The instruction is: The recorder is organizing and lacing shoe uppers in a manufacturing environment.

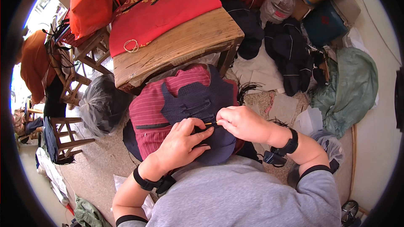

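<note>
A dark navy fabric piece (pixel 191 101), with a textured mesh-like surface and cut-out edges, lies across my lap on maroon cloth with thin pale stripes (pixel 145 101). My left hand (pixel 181 141) is closed at the piece's near part, its thumb and index finger pinching the cloth. Just right of it, my right hand (pixel 242 122) pinches the dark end of a thin stick-like tool with a yellow-orange part (pixel 209 123). That tool spans the small gap between my fingertips. Its exact kind is too small to tell, and my fingers hide part of the cloth.
Ahead stands a wooden bench (pixel 176 54) with a red cloth (pixel 164 17) on top. Left are a clear bag of dark stuff (pixel 103 105) and wooden stools (pixel 67 138). Dark garments (pixel 288 54), a plastic jug (pixel 277 4) and a green sack (pixel 353 88) lie right.
</note>
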Demonstrator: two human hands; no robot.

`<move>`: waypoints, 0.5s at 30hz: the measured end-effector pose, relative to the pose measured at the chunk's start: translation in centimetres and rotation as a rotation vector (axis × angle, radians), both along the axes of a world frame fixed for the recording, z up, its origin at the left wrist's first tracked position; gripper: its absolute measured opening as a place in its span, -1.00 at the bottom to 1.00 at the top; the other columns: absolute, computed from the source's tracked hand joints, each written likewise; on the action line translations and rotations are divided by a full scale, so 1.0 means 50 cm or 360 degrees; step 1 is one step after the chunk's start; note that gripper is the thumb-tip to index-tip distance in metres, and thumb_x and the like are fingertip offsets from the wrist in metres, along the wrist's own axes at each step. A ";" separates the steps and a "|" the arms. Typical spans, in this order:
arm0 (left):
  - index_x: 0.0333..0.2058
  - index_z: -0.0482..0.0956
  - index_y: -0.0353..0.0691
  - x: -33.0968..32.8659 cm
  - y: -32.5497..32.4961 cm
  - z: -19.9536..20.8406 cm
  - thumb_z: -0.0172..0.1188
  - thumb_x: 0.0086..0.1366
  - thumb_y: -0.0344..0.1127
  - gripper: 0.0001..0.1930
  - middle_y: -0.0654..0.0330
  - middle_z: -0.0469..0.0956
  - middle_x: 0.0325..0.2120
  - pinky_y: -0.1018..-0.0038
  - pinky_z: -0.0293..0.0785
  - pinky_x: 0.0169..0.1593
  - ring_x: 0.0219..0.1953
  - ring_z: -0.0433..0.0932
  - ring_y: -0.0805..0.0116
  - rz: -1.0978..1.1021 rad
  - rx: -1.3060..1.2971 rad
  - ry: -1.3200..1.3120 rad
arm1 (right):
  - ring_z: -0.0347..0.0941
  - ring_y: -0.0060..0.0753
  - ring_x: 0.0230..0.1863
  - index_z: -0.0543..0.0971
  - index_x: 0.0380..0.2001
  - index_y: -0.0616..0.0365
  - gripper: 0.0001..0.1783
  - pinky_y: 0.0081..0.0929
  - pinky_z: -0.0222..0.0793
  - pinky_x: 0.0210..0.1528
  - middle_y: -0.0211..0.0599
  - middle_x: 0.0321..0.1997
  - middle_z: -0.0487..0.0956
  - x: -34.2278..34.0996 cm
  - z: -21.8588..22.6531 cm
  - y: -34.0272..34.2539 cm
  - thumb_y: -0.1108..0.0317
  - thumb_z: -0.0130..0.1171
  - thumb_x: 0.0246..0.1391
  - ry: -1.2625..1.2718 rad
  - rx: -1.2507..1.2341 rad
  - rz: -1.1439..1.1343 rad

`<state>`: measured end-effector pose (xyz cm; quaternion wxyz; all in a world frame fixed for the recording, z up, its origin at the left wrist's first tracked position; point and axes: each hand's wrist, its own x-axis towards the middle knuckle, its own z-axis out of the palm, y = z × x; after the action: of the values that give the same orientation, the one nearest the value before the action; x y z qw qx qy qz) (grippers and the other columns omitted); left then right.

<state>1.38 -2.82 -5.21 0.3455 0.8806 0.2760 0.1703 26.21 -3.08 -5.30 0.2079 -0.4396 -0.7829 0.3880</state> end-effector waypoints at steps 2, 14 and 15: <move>0.04 0.59 -0.19 -0.011 0.007 0.003 0.39 0.12 -0.26 -0.52 0.12 0.40 -0.09 0.39 0.43 -0.05 -0.17 0.44 0.28 -0.0031 -0.0086 -0.0041 | 0.56 -0.12 -0.42 0.43 -0.35 0.27 -0.84 -0.28 0.46 -0.36 -0.09 -0.43 0.59 -0.001 -0.011 0.003 0.38 0.13 0.18 0.0034 0.0062 -0.0006; -0.36 0.45 -0.27 0.018 0.022 0.007 0.44 0.04 -0.35 -0.70 0.13 0.42 -0.49 0.35 0.47 -0.39 -0.47 0.50 0.17 0.0380 0.0028 0.0021 | 0.45 -0.55 -0.60 0.36 -0.25 0.20 -0.85 -0.52 0.35 -0.55 -0.30 -0.56 0.55 -0.005 -0.009 0.027 0.34 0.00 0.30 0.0208 -0.0784 -0.0282; -0.37 0.44 -0.26 0.020 0.023 0.006 0.44 0.03 -0.34 -0.69 0.13 0.42 -0.48 0.33 0.47 -0.38 -0.46 0.49 0.16 0.0356 0.0082 0.0004 | 0.44 -0.54 -0.60 0.36 -0.25 0.20 -0.85 -0.49 0.34 -0.54 -0.30 -0.57 0.55 -0.002 -0.016 0.027 0.35 0.00 0.30 0.0198 -0.0634 -0.0234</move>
<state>2.39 -1.66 -4.90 0.3013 0.8530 0.3687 0.2136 26.09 -1.73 -6.10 0.1927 -0.5032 -0.6423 0.5451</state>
